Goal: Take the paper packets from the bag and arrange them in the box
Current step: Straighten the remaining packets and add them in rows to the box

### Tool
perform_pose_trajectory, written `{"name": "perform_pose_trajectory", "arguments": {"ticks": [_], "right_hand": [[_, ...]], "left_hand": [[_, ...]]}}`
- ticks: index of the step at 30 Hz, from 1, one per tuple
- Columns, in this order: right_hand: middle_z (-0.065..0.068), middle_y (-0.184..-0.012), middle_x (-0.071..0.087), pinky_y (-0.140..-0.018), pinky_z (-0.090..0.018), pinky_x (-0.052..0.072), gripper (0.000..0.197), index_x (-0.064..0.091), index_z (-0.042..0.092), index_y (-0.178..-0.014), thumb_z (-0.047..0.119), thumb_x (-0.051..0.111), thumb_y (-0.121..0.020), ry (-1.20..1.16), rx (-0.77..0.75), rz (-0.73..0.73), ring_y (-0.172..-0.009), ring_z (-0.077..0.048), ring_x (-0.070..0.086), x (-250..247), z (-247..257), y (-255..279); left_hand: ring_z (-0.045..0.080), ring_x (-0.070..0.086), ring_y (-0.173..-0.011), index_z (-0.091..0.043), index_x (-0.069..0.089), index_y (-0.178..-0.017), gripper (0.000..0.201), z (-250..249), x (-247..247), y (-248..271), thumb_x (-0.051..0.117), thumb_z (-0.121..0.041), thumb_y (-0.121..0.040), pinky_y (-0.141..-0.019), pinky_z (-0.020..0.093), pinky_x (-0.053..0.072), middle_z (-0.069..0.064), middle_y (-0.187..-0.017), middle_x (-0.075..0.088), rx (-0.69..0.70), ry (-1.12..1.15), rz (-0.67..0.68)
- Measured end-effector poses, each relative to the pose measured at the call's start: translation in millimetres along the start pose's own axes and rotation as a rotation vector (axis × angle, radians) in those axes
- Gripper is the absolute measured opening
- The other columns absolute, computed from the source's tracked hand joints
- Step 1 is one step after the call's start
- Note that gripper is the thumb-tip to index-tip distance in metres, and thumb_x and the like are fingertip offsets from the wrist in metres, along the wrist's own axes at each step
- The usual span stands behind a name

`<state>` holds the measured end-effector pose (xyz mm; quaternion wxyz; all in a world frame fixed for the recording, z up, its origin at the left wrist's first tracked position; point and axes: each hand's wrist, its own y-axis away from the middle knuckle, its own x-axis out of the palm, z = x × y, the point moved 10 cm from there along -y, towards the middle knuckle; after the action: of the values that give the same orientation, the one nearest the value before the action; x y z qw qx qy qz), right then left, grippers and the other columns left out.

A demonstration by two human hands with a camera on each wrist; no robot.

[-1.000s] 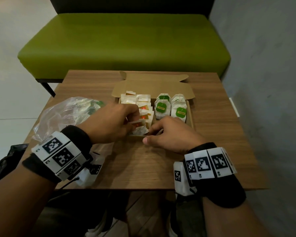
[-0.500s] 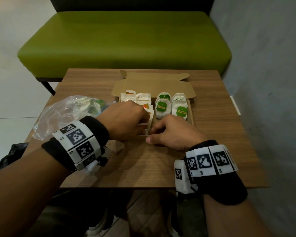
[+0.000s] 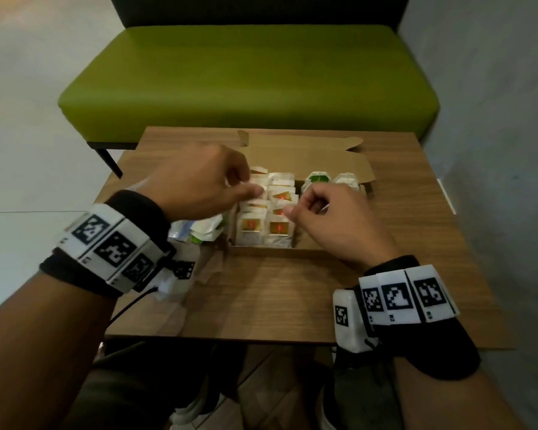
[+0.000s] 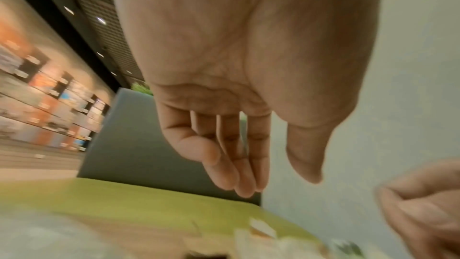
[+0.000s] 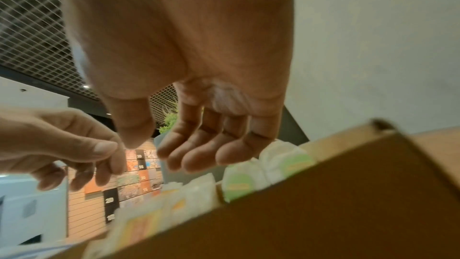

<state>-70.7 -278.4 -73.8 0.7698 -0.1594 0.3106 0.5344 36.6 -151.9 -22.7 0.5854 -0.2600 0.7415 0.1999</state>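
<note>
Two hands hover over the open cardboard box on the wooden desk. Neither holds anything: the left hand hangs with loosely bent fingers above the far left rows, and the right hand is loosely curled near the middle. Orange-labelled paper packets stand in rows in the box's left part, green-labelled ones further right. Left of the box lies the clear plastic bag, mostly hidden behind the left wrist.
</note>
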Motion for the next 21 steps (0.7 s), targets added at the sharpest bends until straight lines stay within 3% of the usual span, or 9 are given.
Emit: {"name": "perform_pose_trajectory", "arguments": {"ticks": [3,7,11,14,19,21], "right_hand": [[0.009,-0.077,0.067,-0.061,-0.020,0.046,0.020,0.067,0.023,-0.081,0.038,0.067,-0.094,-0.039,-0.093,-0.078,-0.072,-0.005,0.060,5.6,34.0,-4.6],[0.011,-0.082,0.068,-0.074,-0.028,0.049,0.012,0.074,0.024,-0.084,0.026,0.067,-0.093,0.052,-0.179,-0.005,-0.082,-0.009,0.062,46.4,82.5,-17.4],[-0.001,-0.100,0.073,-0.082,-0.032,0.054,0.014,0.078,0.023,-0.093,0.017,0.065,-0.093,0.326,-0.188,0.152,-0.095,-0.019,0.065,93.9,108.9,-20.6],[-0.007,-0.106,0.071,-0.081,-0.035,0.056,0.019,0.079,0.021,-0.097,0.014,0.063,-0.092,0.531,-0.180,0.187,-0.097,-0.026,0.066,113.4,113.3,-16.4],[-0.004,-0.117,0.068,-0.088,-0.036,0.047,0.027,0.072,0.027,-0.116,0.020,0.066,-0.091,0.670,-0.268,0.197,-0.113,-0.029,0.057,129.2,120.4,-11.0],[-0.002,-0.122,0.065,-0.091,-0.035,0.045,0.031,0.066,0.026,-0.122,0.027,0.067,-0.092,0.680,-0.301,0.213,-0.117,-0.028,0.055,136.5,125.0,-9.3]], "left_hand": [[0.010,0.061,-0.074,-0.021,0.071,-0.089,0.030,53.5,-34.6,26.0,0.060,-0.049,-0.092,-0.067,0.029,0.044,-0.006,-0.084,0.067,-0.190,0.102,-0.195],[0.017,0.059,-0.084,-0.018,0.071,-0.097,0.024,121.0,-49.3,68.2,0.061,-0.040,-0.093,-0.076,0.029,0.040,0.000,-0.095,0.071,-0.428,0.122,-0.368],[0.027,0.061,-0.112,-0.017,0.062,-0.125,0.048,167.7,-16.9,88.9,0.061,-0.050,-0.090,-0.092,0.037,0.045,0.007,-0.128,0.065,-0.581,0.156,-0.240],[0.025,0.058,-0.121,-0.030,0.049,-0.139,0.066,174.0,14.6,98.7,0.049,-0.066,-0.083,-0.102,0.045,0.047,0.003,-0.139,0.058,-0.594,0.277,-0.095],[0.028,0.056,-0.120,-0.032,0.049,-0.142,0.051,176.6,18.6,99.9,0.049,-0.018,-0.093,-0.097,0.033,0.044,0.008,-0.135,0.060,-0.538,0.238,-0.029],[0.025,0.055,-0.122,-0.030,0.046,-0.145,0.054,176.8,19.9,102.1,0.048,-0.011,-0.094,-0.090,0.028,0.041,0.006,-0.138,0.057,-0.544,0.280,0.037]]}}
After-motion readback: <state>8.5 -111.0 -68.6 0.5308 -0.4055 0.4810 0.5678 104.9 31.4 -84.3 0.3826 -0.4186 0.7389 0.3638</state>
